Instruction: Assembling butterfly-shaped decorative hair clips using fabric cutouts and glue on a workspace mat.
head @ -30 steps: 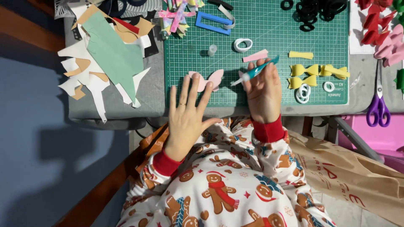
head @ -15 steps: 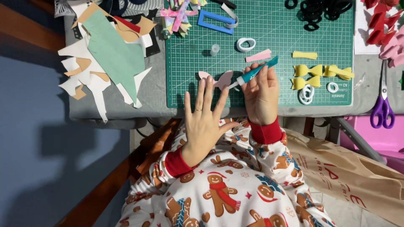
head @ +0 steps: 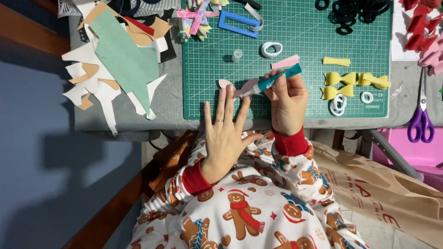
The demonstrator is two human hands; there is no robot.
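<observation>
My left hand [head: 226,131] lies flat with fingers spread, its fingertips pressing a pink foam cut-out [head: 233,86] onto the green cutting mat [head: 295,27]. My right hand [head: 288,103] grips a teal glue stick [head: 277,79] whose white tip touches the right end of the pink piece. A pink foam strip [head: 285,62] lies just beyond the glue stick. A small clear cap [head: 236,55] stands on the mat farther back.
Yellow foam bows [head: 355,83] and white rings [head: 339,103] lie right of my right hand. Purple scissors [head: 421,120] rest at the table's right edge. Paper and foam scraps [head: 120,60] pile up on the left. Black rings [head: 355,14] and a blue frame [head: 240,23] sit at the back.
My left hand has slid right and forward, its fingertips now resting on the pink cut-out. The right hand has tilted the glue stick's tip down onto the piece.
</observation>
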